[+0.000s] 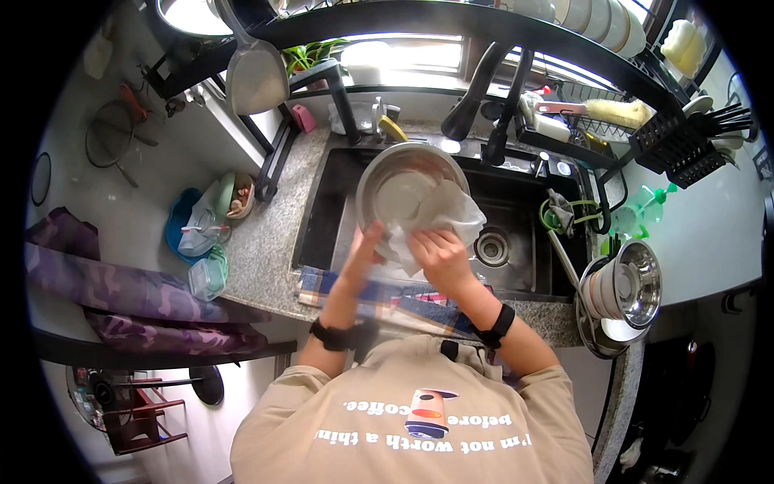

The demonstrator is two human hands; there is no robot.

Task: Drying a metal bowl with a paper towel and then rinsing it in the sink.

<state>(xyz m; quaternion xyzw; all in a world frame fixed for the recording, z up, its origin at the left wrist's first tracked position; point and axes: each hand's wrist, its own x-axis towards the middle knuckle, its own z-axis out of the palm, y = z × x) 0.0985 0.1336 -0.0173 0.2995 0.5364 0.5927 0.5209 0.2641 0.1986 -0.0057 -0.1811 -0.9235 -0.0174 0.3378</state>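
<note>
Over the black kitchen sink [520, 254], my left hand [361, 251] holds the near left rim of a stainless steel bowl [370, 181], whose inside faces up towards me. My right hand [444, 257] grips a thin white cloth or paper towel [453, 212], which is bunched at the bowl's right side and lies partly inside it. A checked cloth [387, 302] in blue, white and tan lies along the sink's front edge, below my forearms. The fingers of my left hand are slightly blurred and partly behind the bowl.
A black rack [459, 18] spans above the sink, with a hanging spatula [257, 81]. Blue and green containers [175, 227] stand on the left counter. Stacked steel bowls [641, 281] are at the right front, near a black drain basket [553, 218] with green trim. The faucet [393, 129] is behind the bowl.
</note>
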